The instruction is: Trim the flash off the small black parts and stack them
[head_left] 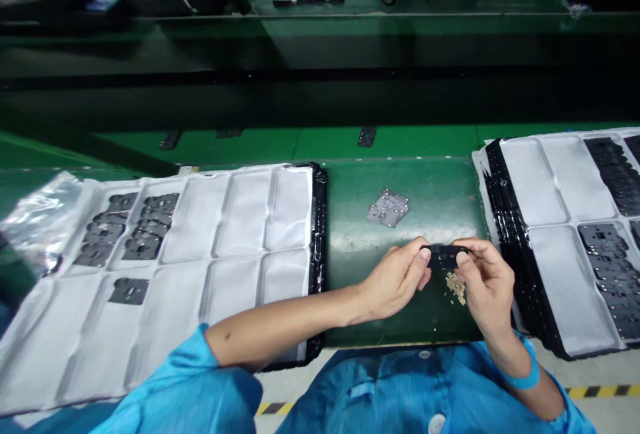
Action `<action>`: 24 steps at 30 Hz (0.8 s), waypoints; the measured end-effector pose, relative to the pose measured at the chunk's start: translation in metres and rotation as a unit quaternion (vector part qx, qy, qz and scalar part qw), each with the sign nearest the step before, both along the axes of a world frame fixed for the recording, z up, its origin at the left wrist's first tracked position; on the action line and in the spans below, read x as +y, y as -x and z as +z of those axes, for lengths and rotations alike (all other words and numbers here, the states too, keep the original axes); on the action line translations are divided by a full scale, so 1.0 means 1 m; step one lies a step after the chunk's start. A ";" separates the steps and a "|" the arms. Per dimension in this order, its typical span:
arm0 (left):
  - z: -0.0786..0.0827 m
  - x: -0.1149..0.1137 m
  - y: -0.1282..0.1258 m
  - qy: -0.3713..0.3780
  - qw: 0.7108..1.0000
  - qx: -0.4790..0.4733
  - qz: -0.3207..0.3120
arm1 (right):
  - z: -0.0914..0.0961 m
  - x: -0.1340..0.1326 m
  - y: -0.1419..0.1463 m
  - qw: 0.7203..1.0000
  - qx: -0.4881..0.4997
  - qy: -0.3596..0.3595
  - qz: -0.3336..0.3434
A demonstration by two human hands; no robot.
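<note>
Between my two hands is a small flat black plate, held up over the green table. My left hand pinches its left end with thumb and fingers. On the right end, my right hand has the thumb on the face and the fingers behind. A little heap of tiny tan pieces lies on the table just below the plate. Farther back, a few grey-black plates lie in a loose overlapping pile.
At left, a stack of white-lined trays holds dark plates in some compartments. Another tray stack stands at right with more plates. Single plates lie along the back strip. A clear plastic bag sits far left.
</note>
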State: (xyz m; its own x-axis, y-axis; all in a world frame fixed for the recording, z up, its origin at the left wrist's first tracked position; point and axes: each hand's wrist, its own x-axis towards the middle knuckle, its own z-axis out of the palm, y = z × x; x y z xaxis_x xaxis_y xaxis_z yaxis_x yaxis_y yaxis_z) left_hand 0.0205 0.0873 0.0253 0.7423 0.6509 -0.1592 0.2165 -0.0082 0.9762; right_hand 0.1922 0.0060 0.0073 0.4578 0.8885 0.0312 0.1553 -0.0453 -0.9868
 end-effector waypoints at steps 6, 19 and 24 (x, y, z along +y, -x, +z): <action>-0.004 -0.003 0.000 -0.016 1.000 0.001 0.001 | -0.006 0.001 0.000 0.999 0.034 0.005 -0.005; -0.004 0.009 0.011 -0.082 0.996 0.029 0.000 | -0.017 -0.002 -0.005 0.993 0.085 0.080 0.032; -0.013 0.029 0.034 -0.048 0.996 0.069 0.042 | -0.021 0.003 0.007 0.991 0.009 0.103 0.080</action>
